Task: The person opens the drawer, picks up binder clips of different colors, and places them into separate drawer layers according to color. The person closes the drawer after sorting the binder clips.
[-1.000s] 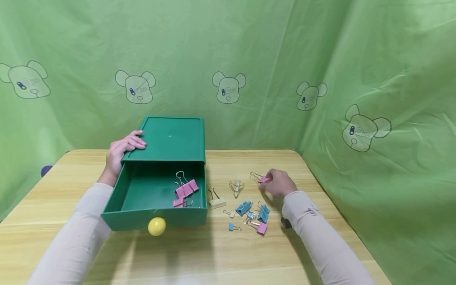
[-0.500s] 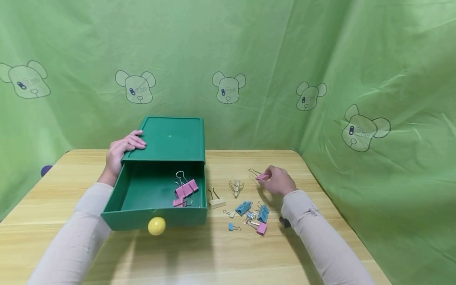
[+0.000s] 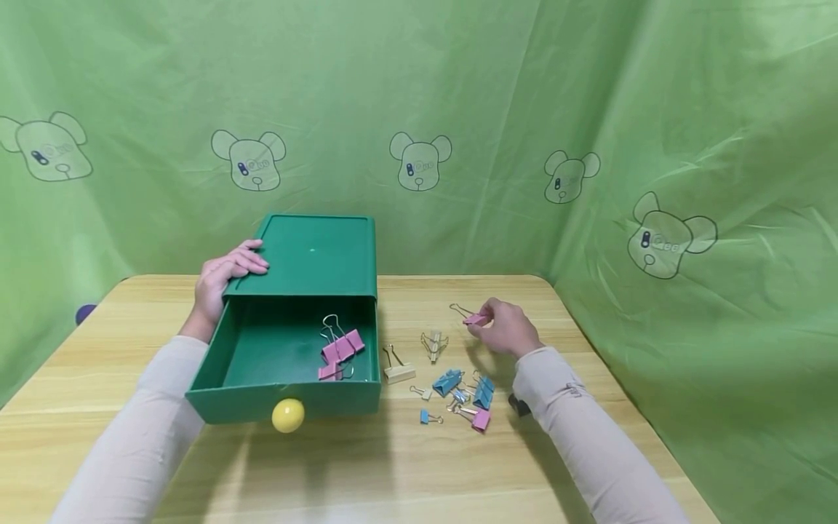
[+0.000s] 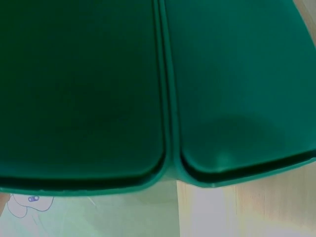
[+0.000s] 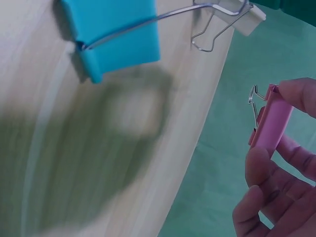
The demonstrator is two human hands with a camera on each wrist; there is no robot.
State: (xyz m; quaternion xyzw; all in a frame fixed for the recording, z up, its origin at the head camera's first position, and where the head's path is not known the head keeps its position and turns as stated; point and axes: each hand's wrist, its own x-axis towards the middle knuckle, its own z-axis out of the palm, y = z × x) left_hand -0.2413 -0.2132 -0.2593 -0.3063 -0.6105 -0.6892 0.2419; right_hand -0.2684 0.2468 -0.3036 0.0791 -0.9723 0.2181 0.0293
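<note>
My left hand rests on the left side of a green drawer box, its fingers over the top edge. The drawer with a yellow knob is pulled out; pink binder clips lie inside at its right. My right hand pinches another pink binder clip above the table, right of the box, its wire handles pointing left. Below that hand lie blue binder clips, a pink one and small ones. Cream binder clips lie beside the drawer.
A wooden table carries everything. Green curtain with bear heads hangs behind and at the right. A black object shows under the right sleeve, and something purple at the table's left edge.
My right hand has moved slightly left and away from me with the pink binder clip. The left hand and the drawer have stayed in place.
</note>
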